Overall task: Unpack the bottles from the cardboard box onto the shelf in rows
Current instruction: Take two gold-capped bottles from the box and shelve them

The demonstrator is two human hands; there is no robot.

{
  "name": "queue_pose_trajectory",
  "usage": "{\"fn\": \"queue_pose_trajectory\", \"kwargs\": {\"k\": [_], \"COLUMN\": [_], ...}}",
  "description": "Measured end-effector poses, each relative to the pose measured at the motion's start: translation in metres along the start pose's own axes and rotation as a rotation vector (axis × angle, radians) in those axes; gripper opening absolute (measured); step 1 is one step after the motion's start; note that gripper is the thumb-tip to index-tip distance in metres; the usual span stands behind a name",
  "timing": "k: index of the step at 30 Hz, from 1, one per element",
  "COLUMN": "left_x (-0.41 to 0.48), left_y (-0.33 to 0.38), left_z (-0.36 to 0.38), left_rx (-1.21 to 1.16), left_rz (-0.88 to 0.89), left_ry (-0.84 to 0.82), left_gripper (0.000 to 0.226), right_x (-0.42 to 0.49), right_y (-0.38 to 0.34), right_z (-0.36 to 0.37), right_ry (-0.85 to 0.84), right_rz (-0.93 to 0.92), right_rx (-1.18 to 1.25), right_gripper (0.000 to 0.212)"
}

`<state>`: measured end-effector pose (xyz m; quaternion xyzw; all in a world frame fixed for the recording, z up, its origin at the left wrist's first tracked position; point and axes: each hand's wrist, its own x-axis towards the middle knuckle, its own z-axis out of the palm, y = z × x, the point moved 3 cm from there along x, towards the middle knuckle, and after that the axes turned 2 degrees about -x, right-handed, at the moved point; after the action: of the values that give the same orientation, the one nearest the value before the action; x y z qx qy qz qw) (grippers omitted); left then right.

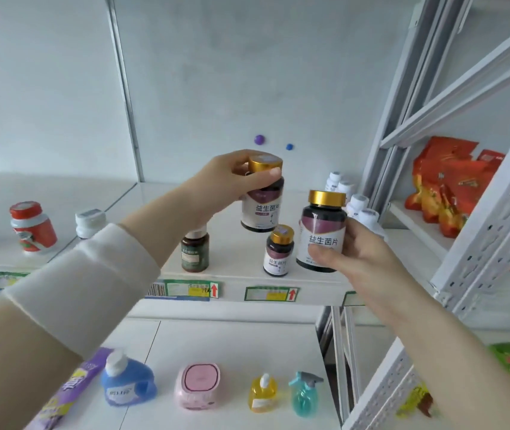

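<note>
My left hand point(235, 178) grips a dark bottle with a gold cap point(263, 209) by its neck, holding it in the air above the white shelf point(235, 276). My right hand point(362, 252) holds a second, matching gold-capped bottle point(322, 231) by its body, at the shelf's front right. Between the two, a third bottle of the same kind point(279, 251) stands upright near the shelf's front edge. A dark green-labelled bottle point(195, 251) stands to its left. The cardboard box is out of view.
Several white bottles point(356, 203) stand in a row at the shelf's right end. A red-capped jar point(33, 226) and a white jar point(89, 223) stand on the left. A lower shelf holds a blue detergent bottle point(128, 383), a pink box, a yellow bottle and a teal sprayer. Red snack bags point(452, 187) fill the rack on the right.
</note>
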<state>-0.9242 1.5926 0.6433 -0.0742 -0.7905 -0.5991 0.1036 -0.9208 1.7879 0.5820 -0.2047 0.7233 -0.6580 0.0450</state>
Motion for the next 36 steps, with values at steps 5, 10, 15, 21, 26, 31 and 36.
{"fn": "queue_pose_trajectory", "kwargs": {"k": [5,10,15,21,26,31,36], "left_x": [0.068,0.149,0.235,0.310,0.342,0.357,0.366], "left_y": [-0.016,-0.046,-0.093,-0.153,-0.180,-0.193,-0.198], "left_z": [-0.010,-0.021,-0.021,-0.011,-0.005,0.008,0.020], "left_rx": [0.116,0.213,0.268,0.312,0.333,0.324,0.311], "left_rz": [-0.048,-0.055,-0.060,-0.078,-0.087,-0.072,-0.051], "left_ry": [0.044,0.021,-0.066,-0.073,-0.117,-0.147,-0.157], "left_gripper": [0.032,0.015,0.018,0.031,0.035,0.040,0.046], "right_x": [0.061,0.135,0.211,0.282,0.319,0.341,0.348], "right_y": [0.007,0.015,0.038,0.079,0.112,0.129,0.142], "right_z": [-0.010,-0.018,-0.025,-0.025,-0.026,-0.023,-0.025], "right_ry": [-0.035,-0.031,-0.004,-0.001,0.029,-0.001,-0.019], "right_rz": [0.056,0.069,0.131,0.230,0.286,0.301,0.324], "right_rx": [-0.069,-0.282,-0.436,-0.551,-0.587,-0.621,-0.647], "right_gripper": [0.054,0.055,0.056,0.057,0.064,0.069,0.072]}}
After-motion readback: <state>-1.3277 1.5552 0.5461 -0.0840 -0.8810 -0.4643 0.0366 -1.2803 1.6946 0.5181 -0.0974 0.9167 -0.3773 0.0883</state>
